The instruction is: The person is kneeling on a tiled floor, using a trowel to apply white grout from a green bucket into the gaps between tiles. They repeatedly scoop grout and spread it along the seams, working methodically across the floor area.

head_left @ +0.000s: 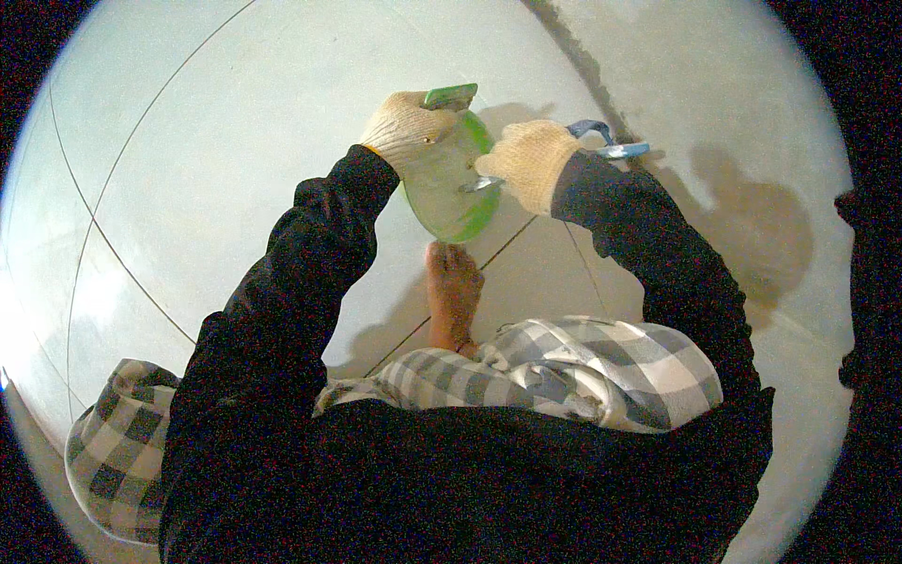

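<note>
My left hand (404, 127), in a cream knit glove, is closed at the far left rim of a green oval dish (481, 221) with pale grey paste inside. A flat green piece (451, 96) sticks out past its fingers; whether it belongs to the dish I cannot tell. My right hand (536, 162), gloved alike, is closed on a small scraper, whose metal blade (479, 184) points left over the dish's right side. A blue curved part with a light blue bar (625, 149) shows beyond the right wrist; its link to the blade is hidden.
Pale floor tiles (235, 141) with dark joint lines spread around me. A rough dark seam (583, 66) runs along the floor at far right. My bare foot (453, 291) stands just below the dish. Checked cloth (601, 362) covers my legs, and shadows fall on the right.
</note>
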`<state>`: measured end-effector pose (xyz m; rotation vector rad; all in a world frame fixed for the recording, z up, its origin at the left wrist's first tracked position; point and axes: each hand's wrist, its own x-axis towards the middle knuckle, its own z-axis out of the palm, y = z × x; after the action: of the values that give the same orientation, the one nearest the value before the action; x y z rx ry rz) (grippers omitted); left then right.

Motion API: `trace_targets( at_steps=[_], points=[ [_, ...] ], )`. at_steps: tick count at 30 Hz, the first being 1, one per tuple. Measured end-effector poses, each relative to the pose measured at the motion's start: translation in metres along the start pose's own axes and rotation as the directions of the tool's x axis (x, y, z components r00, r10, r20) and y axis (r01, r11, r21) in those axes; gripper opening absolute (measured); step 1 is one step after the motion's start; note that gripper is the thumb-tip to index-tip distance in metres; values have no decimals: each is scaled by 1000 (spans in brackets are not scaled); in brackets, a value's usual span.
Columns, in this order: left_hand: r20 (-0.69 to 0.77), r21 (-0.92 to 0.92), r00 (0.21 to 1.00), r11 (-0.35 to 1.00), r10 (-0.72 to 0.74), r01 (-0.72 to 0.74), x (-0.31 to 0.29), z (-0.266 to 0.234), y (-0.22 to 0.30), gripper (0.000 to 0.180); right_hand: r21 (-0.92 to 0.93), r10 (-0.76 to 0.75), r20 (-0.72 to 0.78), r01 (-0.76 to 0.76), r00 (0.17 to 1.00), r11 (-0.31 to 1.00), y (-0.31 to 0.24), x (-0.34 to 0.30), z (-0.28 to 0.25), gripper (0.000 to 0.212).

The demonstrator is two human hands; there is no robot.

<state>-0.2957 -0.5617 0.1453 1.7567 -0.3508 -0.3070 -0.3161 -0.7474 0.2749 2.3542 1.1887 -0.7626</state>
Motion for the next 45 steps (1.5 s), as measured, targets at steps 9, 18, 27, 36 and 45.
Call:
trace_targets(
  at_steps=[9,18,27,36,45],
  points=[
    [-118,-48,991,997,-63,57,10,16,3,37,-109,-88,126,102,988,989,-12,11,-8,17],
    [-83,-445,933,851,-350,279,-6,-1,30,34,655,-292,111,151,950,741,64,-5,3,48],
    [-436,-647,772,757,-462,88,-28,-46,-35,42,959,502,224,-98,836,-265,93,-152,124,47],
    [-820,529,567,488,82,695,-131,-49,-65,58,684,827,47,-621,561,382,167,-144,154,44],
    [-810,577,586,169,-7,799,-125,-47,-22,65,302,841,284,-875,461,378,190,-92,132,40]
  ],
)
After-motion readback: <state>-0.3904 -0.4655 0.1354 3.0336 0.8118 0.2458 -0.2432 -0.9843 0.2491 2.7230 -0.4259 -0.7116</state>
